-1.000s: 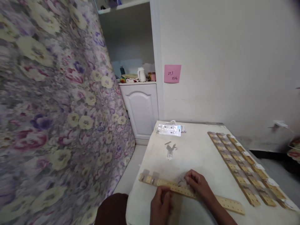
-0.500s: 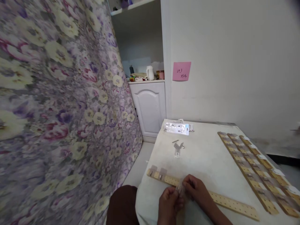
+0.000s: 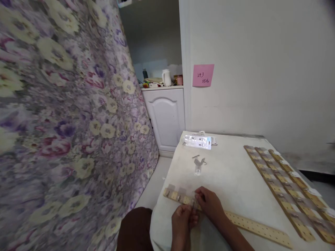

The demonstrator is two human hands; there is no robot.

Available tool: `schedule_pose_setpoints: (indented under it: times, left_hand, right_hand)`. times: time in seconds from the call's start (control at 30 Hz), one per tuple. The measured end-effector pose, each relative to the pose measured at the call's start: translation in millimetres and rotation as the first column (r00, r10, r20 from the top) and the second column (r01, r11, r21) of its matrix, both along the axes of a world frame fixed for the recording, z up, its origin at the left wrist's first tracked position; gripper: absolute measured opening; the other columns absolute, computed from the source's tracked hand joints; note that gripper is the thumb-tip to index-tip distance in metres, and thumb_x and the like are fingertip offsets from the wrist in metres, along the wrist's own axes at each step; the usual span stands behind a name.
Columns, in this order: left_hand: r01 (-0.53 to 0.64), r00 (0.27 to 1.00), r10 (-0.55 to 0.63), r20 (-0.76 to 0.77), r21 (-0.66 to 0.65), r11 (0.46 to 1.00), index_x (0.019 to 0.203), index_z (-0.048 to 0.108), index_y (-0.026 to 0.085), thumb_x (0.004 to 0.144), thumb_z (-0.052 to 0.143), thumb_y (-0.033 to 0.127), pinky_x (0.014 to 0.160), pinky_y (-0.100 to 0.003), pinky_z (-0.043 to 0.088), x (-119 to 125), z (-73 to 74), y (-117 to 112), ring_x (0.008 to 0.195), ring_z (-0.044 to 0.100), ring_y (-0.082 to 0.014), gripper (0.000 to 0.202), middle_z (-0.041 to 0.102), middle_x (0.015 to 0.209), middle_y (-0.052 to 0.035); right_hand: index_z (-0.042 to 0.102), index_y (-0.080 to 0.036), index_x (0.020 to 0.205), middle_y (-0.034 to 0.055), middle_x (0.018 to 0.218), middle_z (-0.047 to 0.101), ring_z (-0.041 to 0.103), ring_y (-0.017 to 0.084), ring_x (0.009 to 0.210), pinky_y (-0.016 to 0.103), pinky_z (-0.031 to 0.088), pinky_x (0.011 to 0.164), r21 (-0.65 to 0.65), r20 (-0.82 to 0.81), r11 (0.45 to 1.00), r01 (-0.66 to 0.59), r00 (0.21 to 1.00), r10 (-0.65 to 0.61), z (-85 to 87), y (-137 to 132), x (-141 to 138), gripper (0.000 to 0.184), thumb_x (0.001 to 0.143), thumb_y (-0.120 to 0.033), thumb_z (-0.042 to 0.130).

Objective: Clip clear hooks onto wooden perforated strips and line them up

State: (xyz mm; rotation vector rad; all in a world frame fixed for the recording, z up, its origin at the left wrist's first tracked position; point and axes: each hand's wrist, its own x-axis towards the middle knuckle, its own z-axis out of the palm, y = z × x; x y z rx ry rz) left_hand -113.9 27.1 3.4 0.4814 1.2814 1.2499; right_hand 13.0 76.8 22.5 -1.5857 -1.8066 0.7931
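Above the perforated wooden strip (image 3: 256,228), a small clear adhesive hook (image 3: 193,204) is held by both my hands. My left hand (image 3: 181,219) pinches it from the near side, thumb against the fingers. The bent fingers of my right hand (image 3: 209,202) close on its upper right edge, partly hiding it. Two clear hooks (image 3: 179,195) sit on the strip's left end, side by side. Beyond my hands on the white cloth lies another clear hook (image 3: 198,170), with its backing and hook shape blurred.
A clear blister pack (image 3: 197,142) lies at the table's far left. Several wooden strips (image 3: 274,184) with clear pieces on them line the right side. A floral curtain (image 3: 78,122) hangs at left; a cabinet (image 3: 166,116) and a pink note (image 3: 203,75) are behind.
Both hands have moved slightly left and away from me with the clear hook, closer to the hooks at the strip's left end. The view has shifted a little.
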Motion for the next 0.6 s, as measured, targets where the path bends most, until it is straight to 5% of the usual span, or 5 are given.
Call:
schedule_pose_setpoints:
  times: [0.6]
  left_hand:
    - [0.021, 0.994, -0.032, -0.101, -0.11, 0.994, 0.068, 0.047, 0.019, 0.071, 0.055, 0.035, 0.035, -0.019, 0.036, 4.0, 3.7, 7.3, 0.034, 0.054, -0.0098, 0.019, 0.062, 0.047, 0.0013]
  right_hand:
    - [0.066, -0.025, 0.092, 0.0006, 0.088, 0.071, 0.063, 0.017, 0.083, 0.026, 0.042, 0.074, -0.063, 0.016, 0.997, 0.035, 0.999, -0.034, -8.9, 4.2, -2.0, 0.022, 0.079, -0.029, 0.049]
